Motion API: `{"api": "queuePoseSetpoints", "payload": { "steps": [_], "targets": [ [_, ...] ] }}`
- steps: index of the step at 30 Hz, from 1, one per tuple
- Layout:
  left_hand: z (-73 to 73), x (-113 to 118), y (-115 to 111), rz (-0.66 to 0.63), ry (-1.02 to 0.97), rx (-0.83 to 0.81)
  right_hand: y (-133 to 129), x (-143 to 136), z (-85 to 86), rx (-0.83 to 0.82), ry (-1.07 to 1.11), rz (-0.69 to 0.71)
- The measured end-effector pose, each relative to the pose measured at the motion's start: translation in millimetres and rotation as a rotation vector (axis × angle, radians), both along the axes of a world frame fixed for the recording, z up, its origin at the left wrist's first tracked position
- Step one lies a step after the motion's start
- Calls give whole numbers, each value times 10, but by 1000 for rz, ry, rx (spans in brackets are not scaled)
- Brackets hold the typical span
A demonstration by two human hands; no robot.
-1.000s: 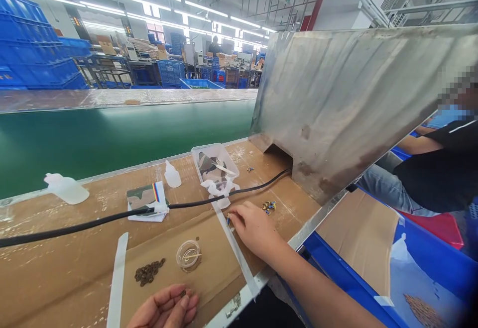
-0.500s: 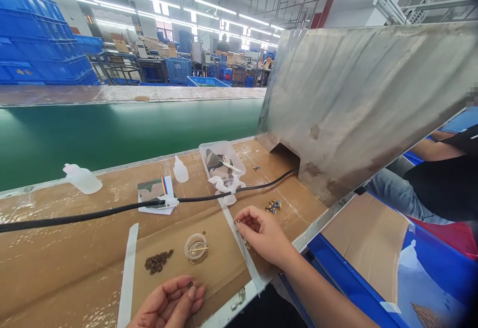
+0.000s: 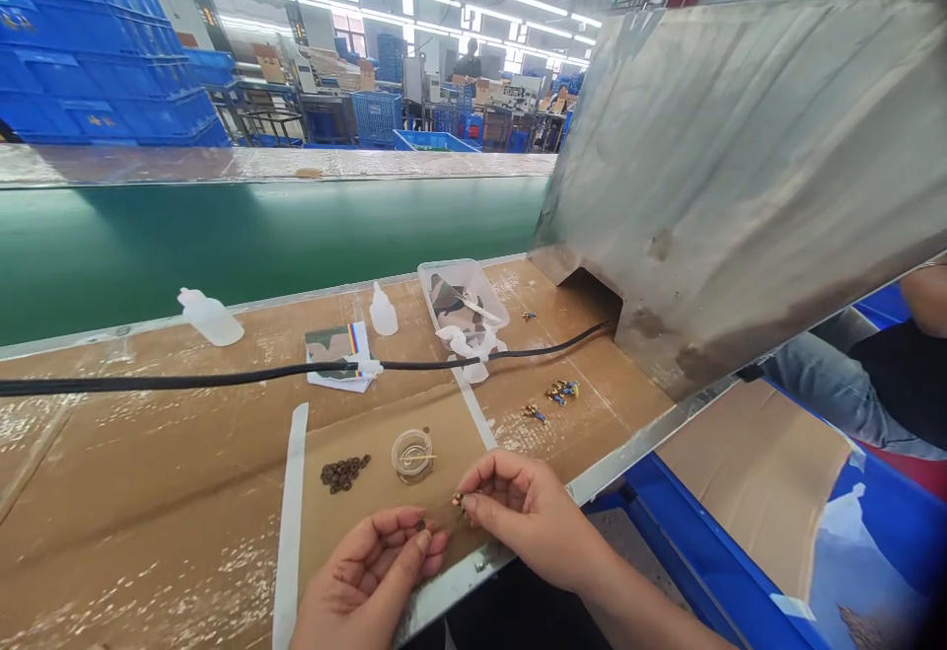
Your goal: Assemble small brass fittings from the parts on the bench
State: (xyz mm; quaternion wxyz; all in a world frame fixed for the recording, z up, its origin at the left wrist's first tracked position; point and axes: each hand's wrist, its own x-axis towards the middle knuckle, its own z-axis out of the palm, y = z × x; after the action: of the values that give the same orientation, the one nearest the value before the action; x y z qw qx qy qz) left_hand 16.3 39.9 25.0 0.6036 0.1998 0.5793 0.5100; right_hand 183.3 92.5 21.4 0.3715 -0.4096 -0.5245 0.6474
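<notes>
My left hand (image 3: 374,576) pinches a small dark brown ring (image 3: 421,525) between thumb and fingertips, near the table's front edge. To its right, my right hand (image 3: 510,512) grips a tiny copper-coloured part (image 3: 458,499) at the fingertips; its exact kind is too small to make out. The two hands are close together but apart. Beyond the left hand lies a pile of similar dark rings (image 3: 344,473). A round clear dish (image 3: 412,455) with a thin pale stick across it sits beside the pile. Small blue, yellow and copper-coloured parts (image 3: 563,392) lie beyond my right hand.
A black cable (image 3: 244,381) crosses the cardboard-covered table. Behind it stand two white squeeze bottles (image 3: 383,312), a camouflage-patterned pad (image 3: 330,349) and a clear plastic tub (image 3: 497,310). A metal hood (image 3: 725,186) rises at right, with a seated person (image 3: 903,364) beyond it.
My right hand has moved toward my left hand with the small part, away from the loose coloured parts. My left hand still holds the ring. The camera view has shifted slightly.
</notes>
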Motion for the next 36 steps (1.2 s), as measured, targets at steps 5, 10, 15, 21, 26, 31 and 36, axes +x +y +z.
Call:
{"api": "queuePoseSetpoints", "payload": {
  "steps": [5, 10, 15, 21, 26, 31, 36],
  "targets": [
    [20, 16, -1, -36, -4, 18, -60, -29, 7, 56, -41, 15],
    [13, 18, -8, -14, -12, 31, -86, -38, 81, 274, -161, -21],
    [14, 43, -21, 3, -11, 38, -111, -59, 132, 342, -194, 9],
    [40, 90, -27, 37, 0, 65, -121, -98, 130, 340, -302, 0],
    [30, 52, -21, -27, -4, 54, -92, -129, 138, 376, -317, -3],
    [18, 50, -26, -23, 14, 76, -85, -143, 172, 395, -315, -1],
    [19, 73, -40, -14, 30, 83, -90, -140, 192, 416, -348, -1]
  ]
}}
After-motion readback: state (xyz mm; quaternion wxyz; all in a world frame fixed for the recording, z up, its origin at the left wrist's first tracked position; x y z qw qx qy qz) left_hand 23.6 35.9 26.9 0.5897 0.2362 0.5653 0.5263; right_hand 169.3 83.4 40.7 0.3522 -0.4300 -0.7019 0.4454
